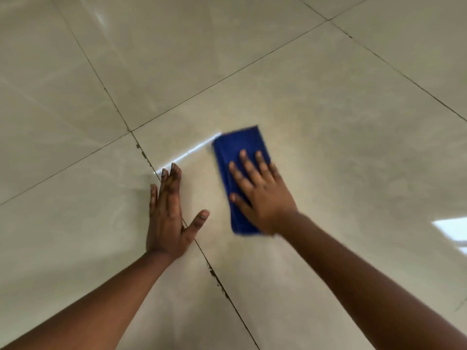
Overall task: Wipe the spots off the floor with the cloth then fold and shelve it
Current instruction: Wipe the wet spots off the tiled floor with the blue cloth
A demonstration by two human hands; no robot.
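A folded blue cloth [237,145] lies flat on the glossy beige tiled floor [328,122]. My right hand [260,193] presses down on the cloth's nearer half with fingers spread; the cloth and hand are slightly blurred. My left hand [169,213] lies flat on the bare floor to the left of the cloth, palm down, thumb out, across a dark grout line [217,281]. A few small dark marks sit along that grout line. No clear spots show on the tile around the cloth.
Large tiles with dark grout lines run all around. A bright streak of reflected light [192,152] lies between my hands, and a window reflection [452,231] shows at the right edge. No shelf or furniture is in view.
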